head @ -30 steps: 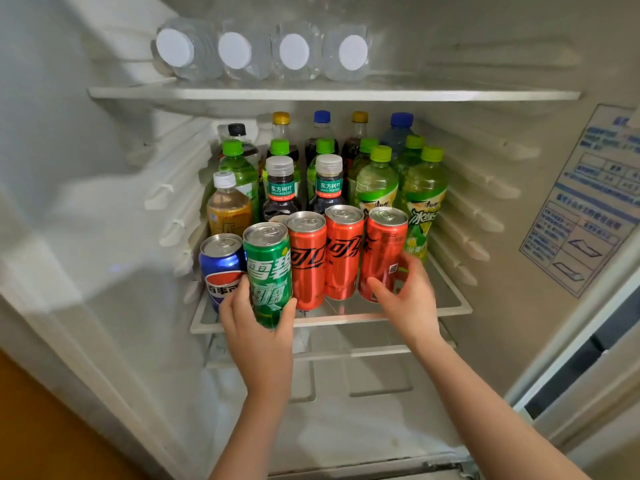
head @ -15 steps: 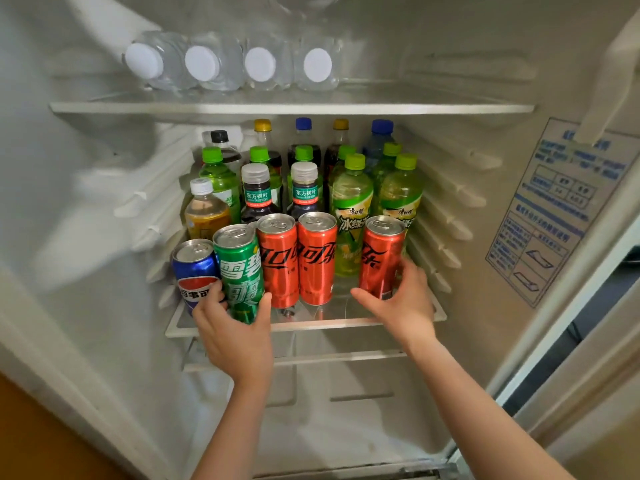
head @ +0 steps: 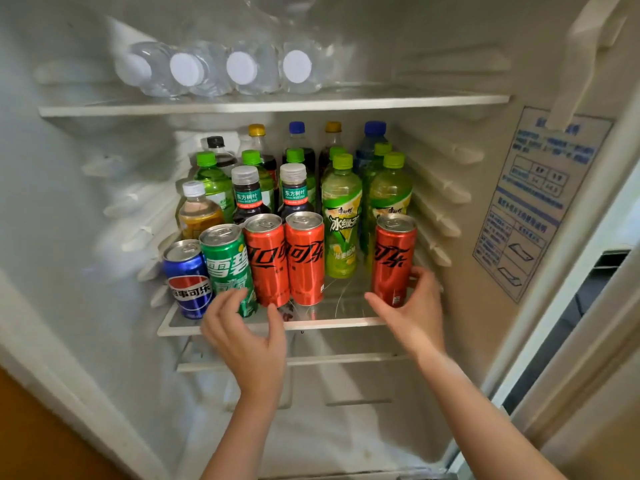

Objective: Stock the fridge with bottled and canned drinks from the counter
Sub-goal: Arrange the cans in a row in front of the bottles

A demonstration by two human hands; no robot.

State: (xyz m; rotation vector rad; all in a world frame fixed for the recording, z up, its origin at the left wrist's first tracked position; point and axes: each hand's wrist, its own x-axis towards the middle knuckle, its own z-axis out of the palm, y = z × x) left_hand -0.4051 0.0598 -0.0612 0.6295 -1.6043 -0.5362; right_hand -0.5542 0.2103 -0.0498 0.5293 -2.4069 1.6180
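Along the front of the fridge's glass shelf point(head: 332, 323) stand a blue Pepsi can point(head: 187, 278), a green Sprite can point(head: 225, 261) with the left grip point(head: 246, 337) curled round its base, two red Coca-Cola cans point(head: 304, 258), a gap, then a third red can point(head: 393, 258) clasped by the right grip point(head: 412, 313).

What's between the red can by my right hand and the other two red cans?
Head view: bare glass shelf beside the held red can; a green tea bottle stands behind the gap.

We've got five cans upright along the fridge shelf's point(head: 346, 322) near edge: blue Pepsi can point(head: 187, 278) leftmost, green Sprite can point(head: 227, 265), two red Coke cans point(head: 267, 261) touching, third red Coke can point(head: 393, 261) apart at right. Bottles point(head: 341, 216) stand behind.
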